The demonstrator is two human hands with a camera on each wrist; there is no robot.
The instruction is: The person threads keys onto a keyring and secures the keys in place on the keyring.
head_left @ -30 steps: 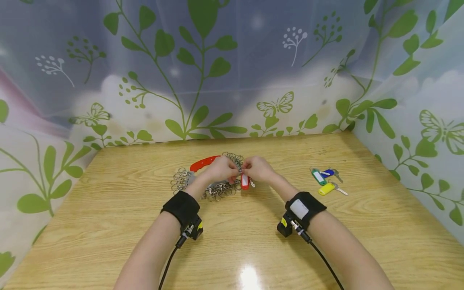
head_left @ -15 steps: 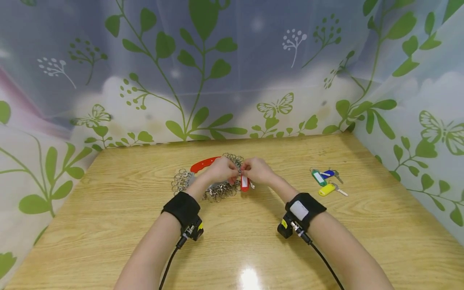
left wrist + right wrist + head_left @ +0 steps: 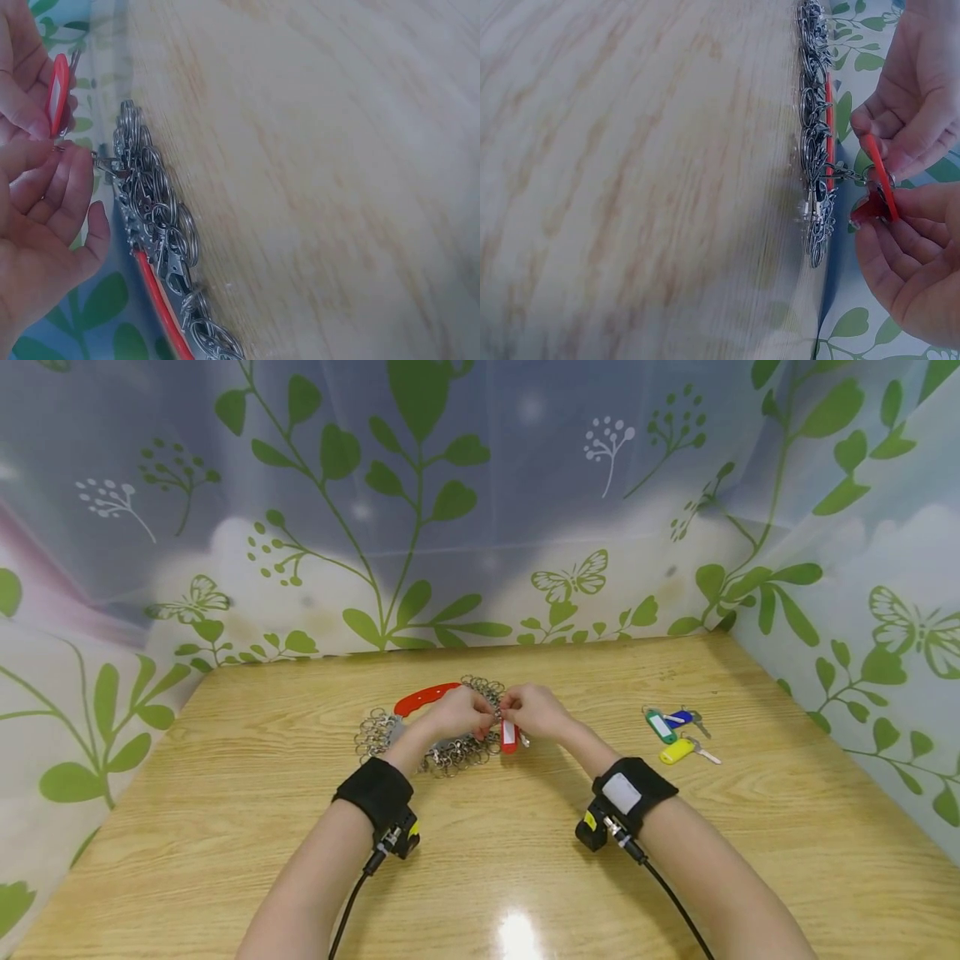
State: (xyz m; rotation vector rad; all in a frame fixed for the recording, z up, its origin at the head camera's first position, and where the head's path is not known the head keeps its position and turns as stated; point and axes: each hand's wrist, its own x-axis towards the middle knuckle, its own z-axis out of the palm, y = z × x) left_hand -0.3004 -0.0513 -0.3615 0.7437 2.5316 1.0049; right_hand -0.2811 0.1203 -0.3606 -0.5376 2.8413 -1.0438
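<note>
A key ring holder has a red handle (image 3: 423, 699) and a grey metal plate fringed with many small split rings (image 3: 448, 760); it lies at the middle back of the table. My left hand (image 3: 457, 710) reaches over it, and its thumb and forefinger pinch a split ring (image 3: 870, 174) joined to the holder by a short chain (image 3: 845, 173). My right hand (image 3: 534, 710) meets it fingertip to fingertip, pinching a red key tag (image 3: 509, 739) near its top. Below the right fingers hangs a key (image 3: 524, 741) beside the tag. The fingers partly cover the tag's own ring.
On the right of the table lie a green key tag (image 3: 660, 727), a blue key tag (image 3: 678, 719) and a yellow key tag (image 3: 676, 752), with keys. A leaf-patterned curtain (image 3: 480, 585) borders the table's back and sides. Each wrist wears a black strap with a cable.
Both hands stay nearly in place, fingers shifting slightly at the rings. The red key tag and its key have swung a little to the right.
</note>
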